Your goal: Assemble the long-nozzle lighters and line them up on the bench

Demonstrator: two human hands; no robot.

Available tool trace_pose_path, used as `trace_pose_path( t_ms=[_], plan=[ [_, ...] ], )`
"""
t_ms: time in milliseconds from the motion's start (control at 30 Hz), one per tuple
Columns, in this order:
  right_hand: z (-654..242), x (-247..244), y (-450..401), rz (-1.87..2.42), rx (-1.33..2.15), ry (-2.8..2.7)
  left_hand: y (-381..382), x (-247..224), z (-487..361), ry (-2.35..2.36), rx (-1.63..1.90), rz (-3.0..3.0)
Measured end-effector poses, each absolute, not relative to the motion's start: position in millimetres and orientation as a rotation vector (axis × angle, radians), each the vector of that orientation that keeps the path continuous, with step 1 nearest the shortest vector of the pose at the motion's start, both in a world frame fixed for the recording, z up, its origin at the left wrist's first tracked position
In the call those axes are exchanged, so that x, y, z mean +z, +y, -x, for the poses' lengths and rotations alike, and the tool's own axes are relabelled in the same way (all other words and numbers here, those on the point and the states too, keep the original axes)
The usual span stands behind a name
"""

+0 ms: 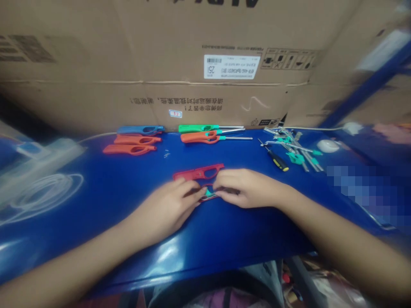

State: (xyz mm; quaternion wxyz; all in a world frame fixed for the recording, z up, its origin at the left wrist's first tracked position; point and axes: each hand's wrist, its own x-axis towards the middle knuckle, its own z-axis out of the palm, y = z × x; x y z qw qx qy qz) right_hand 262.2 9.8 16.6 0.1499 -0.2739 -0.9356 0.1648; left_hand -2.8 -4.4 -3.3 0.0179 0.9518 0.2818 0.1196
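Near the middle of the blue table, my left hand (175, 201) and my right hand (247, 188) meet with fingers pinched on a small red lighter shell piece, mostly covered by them. Between the fingertips a teal part (209, 192) shows inside it. Just behind the hands lies another red handle shell (195, 173) with an oval trigger opening. Whether the left fingers touch that rear shell is hard to tell. Small metal pins (166, 153) lie farther back to the left.
Orange shells (128, 149) and a blue shell (136, 130) lie back left. Assembled green (195, 128) and orange (199, 137) lighters are back centre. Metal tubes with teal parts (297, 149), a screwdriver (278, 161) and a white mouse (328, 146) lie right; cardboard (154, 64) stands behind.
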Motion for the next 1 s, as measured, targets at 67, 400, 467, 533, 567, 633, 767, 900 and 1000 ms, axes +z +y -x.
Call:
trace_pose_path(
  t_ms=[67,400,467,533,567,633,767,900,1000],
  plan=[
    [-268,17,14,0.825,0.373,-2.628,-3,-5,4,0.869,0.382,-2.971],
    [-345,41,53,2.235,-0.297,-1.994,2,-5,4,0.812,0.512,-2.964],
    [-369,44,60,2.611,-0.124,-1.871,3,-6,4,0.803,0.53,-2.965],
    [-388,46,64,2.806,0.091,-1.852,3,-7,5,0.792,0.529,-2.967],
    [-395,47,66,2.829,0.157,-1.854,4,-8,5,0.785,0.524,-2.969],
    [-402,48,66,2.846,0.251,-1.85,4,-9,6,0.775,0.511,-2.967],
    [-404,49,65,2.837,0.426,-1.742,5,-9,6,0.771,0.502,-2.945],
    [-405,46,68,2.796,0.418,-1.76,3,-6,5,0.774,0.51,-2.921],
    [-409,41,69,2.719,0.271,-1.823,2,-4,4,0.778,0.51,-2.894]
  ],
)
